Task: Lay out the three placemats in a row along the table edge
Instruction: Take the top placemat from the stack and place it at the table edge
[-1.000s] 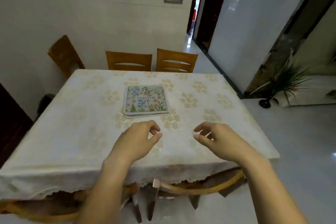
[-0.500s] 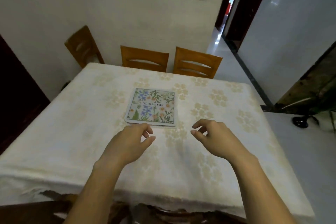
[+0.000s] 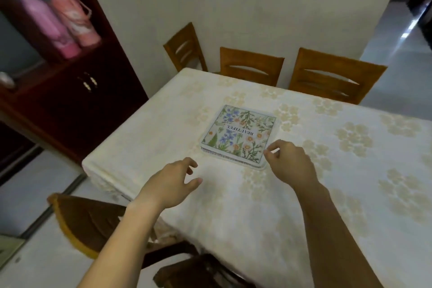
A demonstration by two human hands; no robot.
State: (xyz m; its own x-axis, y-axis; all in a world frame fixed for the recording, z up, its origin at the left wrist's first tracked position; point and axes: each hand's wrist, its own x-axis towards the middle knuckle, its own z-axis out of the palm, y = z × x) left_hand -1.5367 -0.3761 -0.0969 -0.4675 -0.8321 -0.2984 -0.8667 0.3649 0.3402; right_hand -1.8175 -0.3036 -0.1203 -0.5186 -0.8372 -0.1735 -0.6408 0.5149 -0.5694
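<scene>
A stack of square floral placemats [image 3: 239, 133] lies near the middle of the table [image 3: 304, 194], which is covered by a cream cloth with pale flower prints. Only the top mat's face shows, and thin edges of others peek out beneath it. My right hand [image 3: 288, 162] hovers at the stack's near right corner, fingers loosely curled, holding nothing. My left hand [image 3: 174, 181] hangs over the bare cloth to the near left of the stack, fingers relaxed and empty.
Three wooden chairs [image 3: 252, 69] stand along the far side of the table, and two more chair backs [image 3: 91, 220] sit at the near edge below my arms. A dark wooden cabinet [image 3: 70, 91] with pink bottles stands to the left.
The view has swung left and closer to the table. Both hands have moved forward, and the right hand now reaches the stack's near right corner.
</scene>
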